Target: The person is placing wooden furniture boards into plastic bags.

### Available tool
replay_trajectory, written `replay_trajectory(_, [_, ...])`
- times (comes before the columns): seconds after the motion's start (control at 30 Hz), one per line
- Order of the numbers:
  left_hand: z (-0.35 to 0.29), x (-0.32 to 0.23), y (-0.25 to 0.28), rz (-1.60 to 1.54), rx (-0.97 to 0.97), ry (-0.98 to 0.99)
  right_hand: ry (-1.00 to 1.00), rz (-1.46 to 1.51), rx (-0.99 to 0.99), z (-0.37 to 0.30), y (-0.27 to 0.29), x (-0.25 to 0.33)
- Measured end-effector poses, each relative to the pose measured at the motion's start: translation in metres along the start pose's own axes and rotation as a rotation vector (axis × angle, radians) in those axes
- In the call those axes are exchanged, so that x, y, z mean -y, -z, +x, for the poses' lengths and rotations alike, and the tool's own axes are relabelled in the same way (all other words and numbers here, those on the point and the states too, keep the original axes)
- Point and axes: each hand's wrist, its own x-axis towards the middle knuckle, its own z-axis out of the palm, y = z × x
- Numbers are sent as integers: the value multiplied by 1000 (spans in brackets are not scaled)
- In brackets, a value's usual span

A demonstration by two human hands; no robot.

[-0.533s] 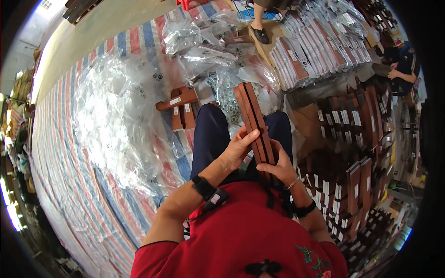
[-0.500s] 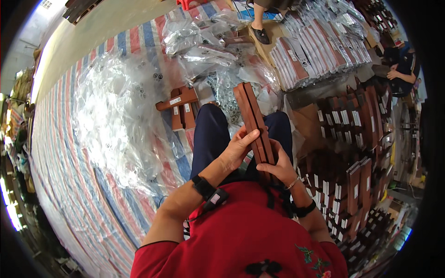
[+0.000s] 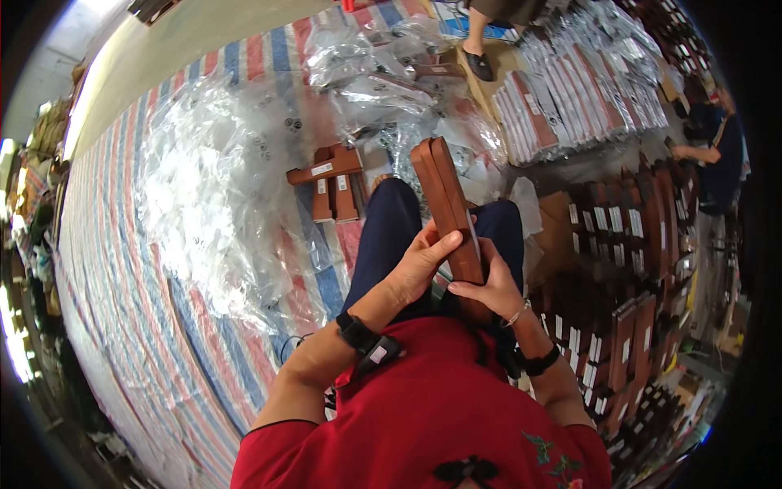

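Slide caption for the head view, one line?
Left hand and right hand holding long brown pieces, with clear plastic bags heaped on a striped sheet to the left.

A striped sheet (image 3: 187, 383) in red, white and blue is spread over the floor (image 3: 191, 37), bearing a broad heap of clear bags (image 3: 216, 204). Just right of that heap lies a small stack of labelled brown pieces (image 3: 336, 196); beyond and right of it sits a looser plastic pile (image 3: 338, 57).
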Motion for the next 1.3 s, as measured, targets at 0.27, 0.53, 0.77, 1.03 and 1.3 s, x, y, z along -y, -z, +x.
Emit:
replay_trajectory(0.27, [-24,-54,24,181,-508,-288,352,-818,-147,57,19,36])
replay_trajectory(0.53, [-10,-92,104,-2,-743,-436,616,-940,55,156,-2,52])
replay_trajectory(0.77, [-21,-96,285,-57,-954,-564,336,-669,-86,174,53,-15])
replay_trajectory(1.03, [-25,-50,405,-10,-1126,-323,-156,-678,-46,123,85,-93])
replay_trajectory(1.3, [3,-32,468,-68,-1075,-63,-304,-916,-28,132,85,-104])
